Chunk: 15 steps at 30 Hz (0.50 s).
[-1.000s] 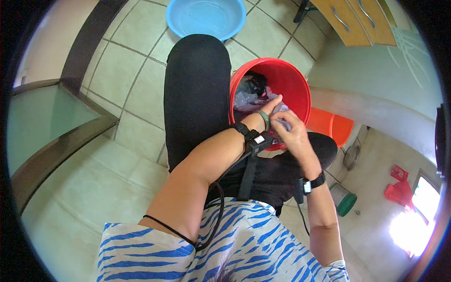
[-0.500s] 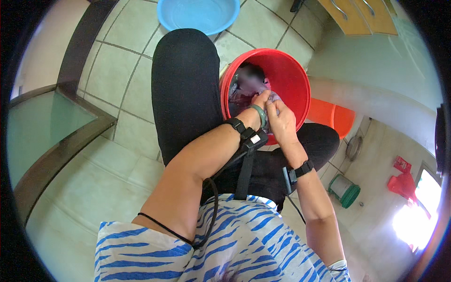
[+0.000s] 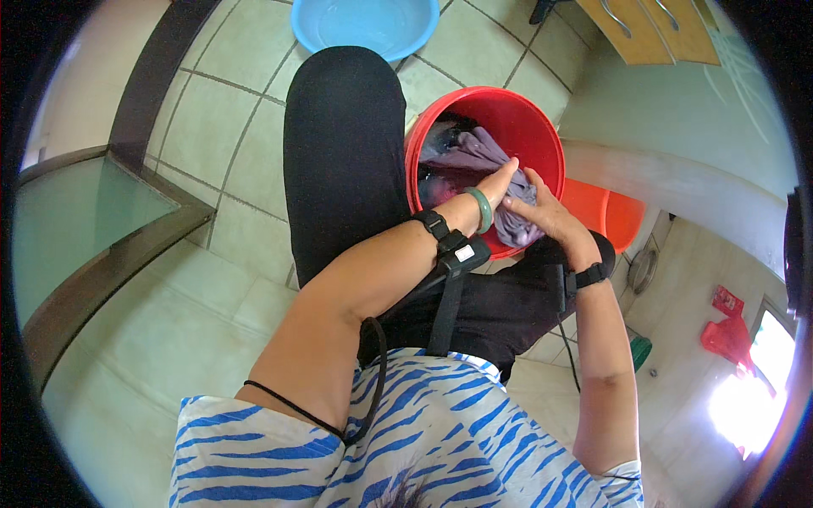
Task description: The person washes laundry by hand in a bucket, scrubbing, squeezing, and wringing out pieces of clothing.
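Note:
Both my hands are inside a red bucket (image 3: 542, 140) that stands between my knees, its mouth facing me. A wet greyish-purple cloth (image 3: 478, 152) runs from the bucket's far left side down to a twisted bunch between my hands. My left hand (image 3: 500, 183), with a green bangle at its wrist, presses against the cloth from the left, its fingers closed together on it. My right hand (image 3: 549, 217) grips the bunch from the right, thumb toward the left hand. Darker wet fabric (image 3: 440, 135) and some pinkish material lie deeper in the bucket, partly hidden.
A light blue basin (image 3: 364, 25) rests on the tiled floor ahead. Right of the bucket is an orange plastic container (image 3: 622, 220). A wooden cabinet (image 3: 652, 34) stands far right, and a dark-framed glass panel (image 3: 93, 220) is at left. A green-edged tub (image 3: 641, 351) is partly behind my right arm.
My right hand has moved right and turned, spreading away from the left. More of the purple cloth now shows, bunched near the bucket's near rim.

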Each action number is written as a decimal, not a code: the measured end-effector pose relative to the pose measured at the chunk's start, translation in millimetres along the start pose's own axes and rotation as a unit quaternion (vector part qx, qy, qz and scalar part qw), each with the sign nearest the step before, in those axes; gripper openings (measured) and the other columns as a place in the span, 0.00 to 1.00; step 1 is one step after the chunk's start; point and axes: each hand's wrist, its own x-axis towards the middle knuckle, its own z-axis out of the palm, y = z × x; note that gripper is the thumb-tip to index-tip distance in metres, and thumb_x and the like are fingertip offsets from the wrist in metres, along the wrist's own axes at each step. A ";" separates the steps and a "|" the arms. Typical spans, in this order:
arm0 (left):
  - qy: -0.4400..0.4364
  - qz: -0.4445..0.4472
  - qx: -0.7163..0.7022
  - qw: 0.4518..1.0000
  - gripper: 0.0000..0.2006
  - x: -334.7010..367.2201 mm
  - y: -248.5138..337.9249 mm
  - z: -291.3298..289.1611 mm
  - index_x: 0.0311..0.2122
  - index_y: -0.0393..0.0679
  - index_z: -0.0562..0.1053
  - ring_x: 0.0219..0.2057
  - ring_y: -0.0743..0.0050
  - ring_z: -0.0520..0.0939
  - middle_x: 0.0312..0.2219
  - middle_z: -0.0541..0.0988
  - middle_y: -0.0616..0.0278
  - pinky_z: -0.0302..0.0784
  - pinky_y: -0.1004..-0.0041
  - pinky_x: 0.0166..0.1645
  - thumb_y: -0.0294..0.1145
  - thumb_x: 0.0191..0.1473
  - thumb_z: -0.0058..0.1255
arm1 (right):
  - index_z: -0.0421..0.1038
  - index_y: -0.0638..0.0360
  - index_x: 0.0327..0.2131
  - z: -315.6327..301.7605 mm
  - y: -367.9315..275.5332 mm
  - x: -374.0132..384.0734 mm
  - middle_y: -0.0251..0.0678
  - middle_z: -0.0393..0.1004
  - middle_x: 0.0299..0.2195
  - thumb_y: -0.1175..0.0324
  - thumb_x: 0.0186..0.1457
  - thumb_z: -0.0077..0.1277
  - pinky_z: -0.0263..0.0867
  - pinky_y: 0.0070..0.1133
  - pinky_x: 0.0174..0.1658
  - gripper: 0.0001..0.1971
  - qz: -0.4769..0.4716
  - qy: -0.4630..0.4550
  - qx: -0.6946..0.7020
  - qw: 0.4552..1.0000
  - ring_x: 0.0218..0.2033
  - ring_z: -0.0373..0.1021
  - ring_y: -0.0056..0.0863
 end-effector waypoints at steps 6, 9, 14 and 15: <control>0.030 -0.044 0.025 0.998 0.27 -10.1 10.9 19.3 0.50 0.47 0.63 0.45 0.63 0.72 0.45 0.71 0.59 0.65 0.60 0.50 0.57 0.55 0.30 | 0.52 0.66 0.54 -14.6 4.6 -7.3 0.48 0.64 0.48 0.55 0.40 0.57 0.57 0.24 0.52 0.40 -0.010 -0.013 0.067 0.998 0.50 0.62 0.33; 0.067 -0.014 -0.025 0.997 0.25 12.0 -3.9 -16.5 0.46 0.48 0.65 0.42 0.61 0.74 0.42 0.72 0.56 0.68 0.58 0.48 0.57 0.54 0.31 | 0.61 0.64 0.48 8.4 -9.2 -5.4 0.45 0.68 0.42 0.60 0.39 0.54 0.60 0.26 0.49 0.31 -0.090 0.029 -0.075 0.993 0.45 0.66 0.37; 0.068 -0.086 -0.134 0.985 0.23 14.6 4.4 -20.1 0.40 0.50 0.69 0.34 0.60 0.76 0.35 0.75 0.57 0.71 0.59 0.43 0.58 0.48 0.44 | 0.66 0.62 0.42 15.5 -44.9 -34.4 0.47 0.68 0.37 0.61 0.40 0.49 0.62 0.30 0.44 0.23 -0.140 0.035 -0.211 0.967 0.41 0.65 0.43; 0.071 -0.040 -0.108 0.991 0.23 16.2 4.4 -19.9 0.39 0.50 0.69 0.33 0.61 0.76 0.33 0.75 0.58 0.72 0.60 0.42 0.59 0.48 0.44 | 0.66 0.62 0.42 16.0 -48.3 -35.9 0.47 0.68 0.37 0.61 0.40 0.49 0.62 0.30 0.44 0.23 -0.140 0.036 -0.210 0.967 0.41 0.65 0.43</control>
